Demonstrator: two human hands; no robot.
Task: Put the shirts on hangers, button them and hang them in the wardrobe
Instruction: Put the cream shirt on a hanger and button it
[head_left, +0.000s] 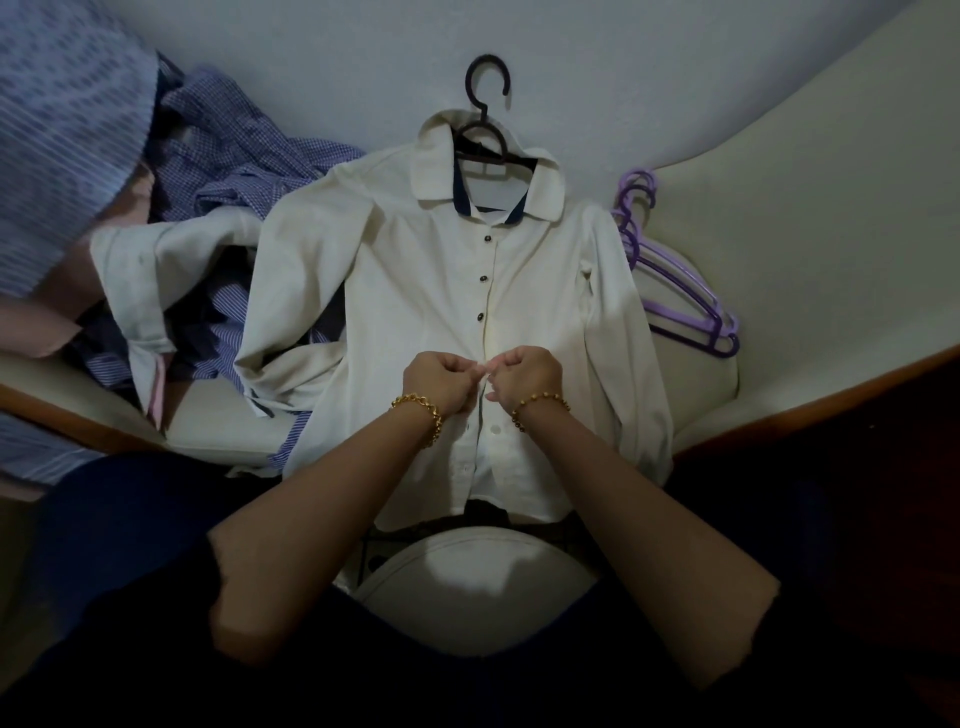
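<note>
While L hand (439, 382) & R hand (524, 376) pinch placket, cream shirt (415, 291) lies on black hanger (485, 127).

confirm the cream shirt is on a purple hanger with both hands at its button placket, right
No: the head view shows the cream shirt on a black hanger; the purple hangers lie beside it. The left hand and right hand do pinch its button placket.

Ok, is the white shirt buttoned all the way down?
No, the left hand and right hand pinch the white shirt mid-front, and it gapes open below them.
</note>
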